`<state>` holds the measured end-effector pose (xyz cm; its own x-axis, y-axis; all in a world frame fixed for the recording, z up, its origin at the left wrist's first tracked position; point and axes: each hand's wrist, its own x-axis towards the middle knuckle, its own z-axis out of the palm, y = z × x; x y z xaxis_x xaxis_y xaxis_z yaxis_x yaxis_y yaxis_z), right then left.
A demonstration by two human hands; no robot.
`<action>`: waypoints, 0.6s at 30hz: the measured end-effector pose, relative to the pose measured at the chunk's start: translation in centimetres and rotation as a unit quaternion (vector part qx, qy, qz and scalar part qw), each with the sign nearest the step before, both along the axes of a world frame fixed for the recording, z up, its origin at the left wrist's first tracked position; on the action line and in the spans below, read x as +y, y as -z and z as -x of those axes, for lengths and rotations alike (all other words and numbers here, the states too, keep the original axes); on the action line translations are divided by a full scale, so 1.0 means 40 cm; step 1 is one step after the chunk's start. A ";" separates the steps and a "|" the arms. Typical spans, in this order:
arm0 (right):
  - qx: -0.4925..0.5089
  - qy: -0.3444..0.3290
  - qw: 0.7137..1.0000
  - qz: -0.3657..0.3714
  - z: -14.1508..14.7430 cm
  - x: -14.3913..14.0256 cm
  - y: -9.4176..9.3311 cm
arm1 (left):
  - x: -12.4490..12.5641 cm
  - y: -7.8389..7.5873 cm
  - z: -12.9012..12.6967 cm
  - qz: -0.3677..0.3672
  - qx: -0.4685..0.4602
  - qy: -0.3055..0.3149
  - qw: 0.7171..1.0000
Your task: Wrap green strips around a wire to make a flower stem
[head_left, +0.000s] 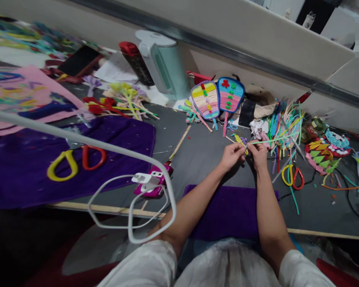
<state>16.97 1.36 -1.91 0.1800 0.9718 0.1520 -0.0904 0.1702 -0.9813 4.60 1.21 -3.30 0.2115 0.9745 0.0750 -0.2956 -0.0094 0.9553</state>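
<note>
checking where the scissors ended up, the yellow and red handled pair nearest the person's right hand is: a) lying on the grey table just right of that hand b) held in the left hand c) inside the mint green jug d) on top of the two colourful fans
a: the yellow and red scissors lie flat on the grey table just right of and below the right hand, which together with the left hand pinches a thin green strip.

Head view, tilted, down over table point(197, 159)

Nothing readable here: the bottle point(137, 63) label is too blurred, and the fans point(217, 99) carry only coloured stripes and dots, no lettering.
</note>
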 end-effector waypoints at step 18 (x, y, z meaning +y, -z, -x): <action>-0.018 0.008 1.000 0.008 0.007 -0.005 -0.009 | 0.000 0.005 -0.006 0.024 0.004 -0.030 0.999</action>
